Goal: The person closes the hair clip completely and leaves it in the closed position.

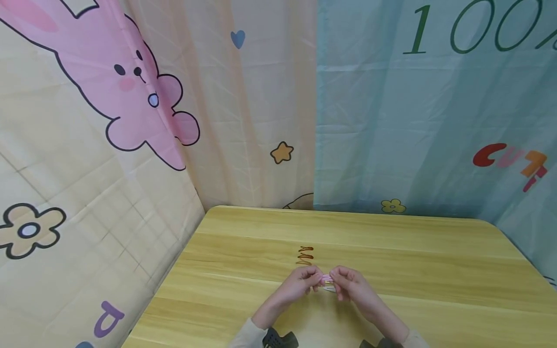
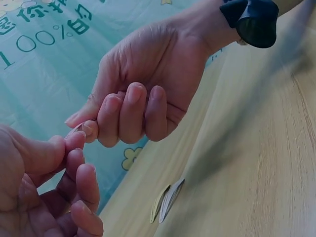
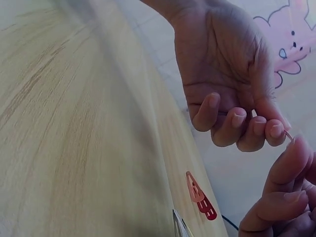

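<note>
A pink snap hair clip [image 1: 326, 279] is held above the table between both hands. My left hand [image 1: 301, 281] pinches its left end between thumb and index finger. At the other end, my right hand [image 1: 350, 283] pinches it the same way. The fingertips cover most of the clip in both wrist views. Below the hands lie a white hair clip [image 2: 171, 201] and a yellowish hair clip [image 2: 159, 203], side by side on the wood. Farther back, a red hair clip [image 3: 207, 208] and a salmon-coloured hair clip [image 3: 194, 187] show in the right wrist view.
The wooden table [image 1: 243, 241] has rounded far corners. Three reddish-brown to orange hair clips [image 1: 305, 256] form a column beyond the hands. Printed curtains [image 1: 261, 96] hang behind the table and on its left.
</note>
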Tool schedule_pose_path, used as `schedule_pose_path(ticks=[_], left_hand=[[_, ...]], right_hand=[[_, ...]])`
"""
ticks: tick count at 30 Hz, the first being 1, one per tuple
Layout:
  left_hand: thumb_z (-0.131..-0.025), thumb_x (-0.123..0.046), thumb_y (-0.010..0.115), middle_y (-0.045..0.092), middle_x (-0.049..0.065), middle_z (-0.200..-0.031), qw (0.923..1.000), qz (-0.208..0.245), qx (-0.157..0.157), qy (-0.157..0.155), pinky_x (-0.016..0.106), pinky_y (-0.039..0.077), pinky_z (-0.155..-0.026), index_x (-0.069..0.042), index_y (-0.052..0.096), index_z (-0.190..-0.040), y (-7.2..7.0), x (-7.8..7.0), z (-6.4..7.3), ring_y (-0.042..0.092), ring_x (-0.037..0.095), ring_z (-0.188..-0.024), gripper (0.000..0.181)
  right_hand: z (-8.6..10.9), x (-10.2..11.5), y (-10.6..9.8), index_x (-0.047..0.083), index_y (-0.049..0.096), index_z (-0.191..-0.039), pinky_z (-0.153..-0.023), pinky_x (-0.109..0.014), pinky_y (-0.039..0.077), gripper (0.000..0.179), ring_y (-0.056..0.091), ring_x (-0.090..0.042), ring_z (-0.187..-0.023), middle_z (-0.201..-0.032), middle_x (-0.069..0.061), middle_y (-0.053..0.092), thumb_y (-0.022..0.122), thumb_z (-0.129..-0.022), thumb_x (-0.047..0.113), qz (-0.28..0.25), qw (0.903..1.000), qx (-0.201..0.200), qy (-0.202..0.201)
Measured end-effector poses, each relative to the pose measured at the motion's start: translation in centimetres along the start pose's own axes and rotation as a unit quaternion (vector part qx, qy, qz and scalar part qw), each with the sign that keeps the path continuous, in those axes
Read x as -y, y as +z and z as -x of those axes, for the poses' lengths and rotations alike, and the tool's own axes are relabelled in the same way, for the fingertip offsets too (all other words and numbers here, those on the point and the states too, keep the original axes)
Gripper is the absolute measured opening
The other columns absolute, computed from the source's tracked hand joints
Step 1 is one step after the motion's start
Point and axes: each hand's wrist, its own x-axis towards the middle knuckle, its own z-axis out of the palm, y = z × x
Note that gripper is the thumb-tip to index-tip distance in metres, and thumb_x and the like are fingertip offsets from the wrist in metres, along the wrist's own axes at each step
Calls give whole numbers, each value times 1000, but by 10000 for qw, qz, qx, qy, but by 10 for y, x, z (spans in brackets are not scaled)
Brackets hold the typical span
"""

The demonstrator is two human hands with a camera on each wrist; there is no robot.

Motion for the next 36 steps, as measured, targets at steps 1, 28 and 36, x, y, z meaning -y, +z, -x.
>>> schedule_pose_path(ticks=[1, 28, 36], left_hand=[[-97, -16, 52, 57, 2, -81, 10000, -26, -23, -8, 21, 34, -58, 4, 60, -88, 0, 0, 0, 49, 11, -70, 23], [-96, -12, 54, 62, 10, -81, 9952, -844, -472, 149, 30, 48, -64, -2, 64, -83, 3, 3, 2, 56, 19, -71, 19], [-96, -13, 55, 58, 1, -75, 9920, -1105, -611, 84, 24, 43, -58, -4, 64, -81, 2, 3, 2, 52, 10, -65, 20]], right_hand=[[0, 0, 0, -4, 52, -91, -49, -21, 31, 29, 46, -7, -52, -65, 3, 51, 52, -98, 24, 9, 10000, 4, -29], [1, -1, 3, -8, 50, -84, -47, -20, 34, 37, 46, -8, -49, -63, -1, 52, 52, -99, 27, 450, 9985, -75, 301], [0, -1, 3, -9, 50, -85, -47, -20, 34, 33, 46, -9, -50, -64, -1, 52, 47, -100, 21, 578, 9980, -35, 268]])
